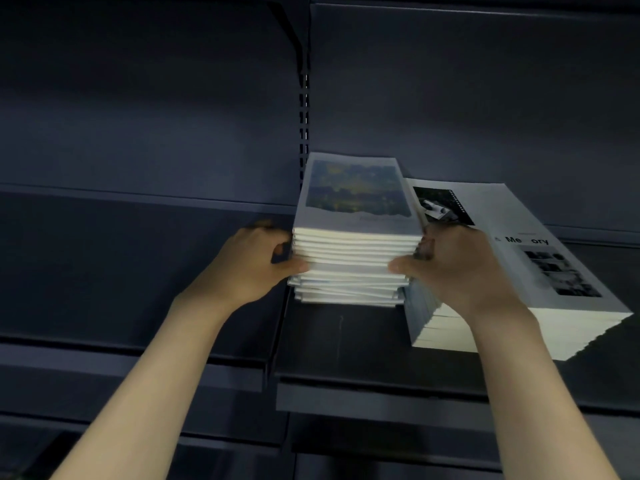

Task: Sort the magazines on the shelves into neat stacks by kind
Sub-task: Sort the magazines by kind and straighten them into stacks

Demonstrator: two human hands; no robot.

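Magazines with a painted blue-and-yellow cover (pixel 356 237) form a stack on the dark shelf (pixel 346 344), standing toward its back edge and close to its left end, beside the slotted upright (pixel 303 126). I see the upper copies squared, while the lower few sit slightly skewed, their edges fanned out at the bottom. My left hand (pixel 252 268) grips the stack's left side: the thumb lies against the front edge about halfway down, and the fingers curl round the left edge behind. My right hand (pixel 460 268) holds the right side in mirror fashion, thumb on the front edge, fingers curled between this stack and its neighbour. Both hands are clamped on the same stack. Whether the stack rests on the shelf or is lifted just clear of it, I cannot tell. A second stack (pixel 540 271), white-covered with black-and-white photographs and partly legible lettering, lies just beside it to the right, angled, its near corner reaching toward the shelf's front edge. The adjoining shelf bay (pixel 138 278) lies to the left.
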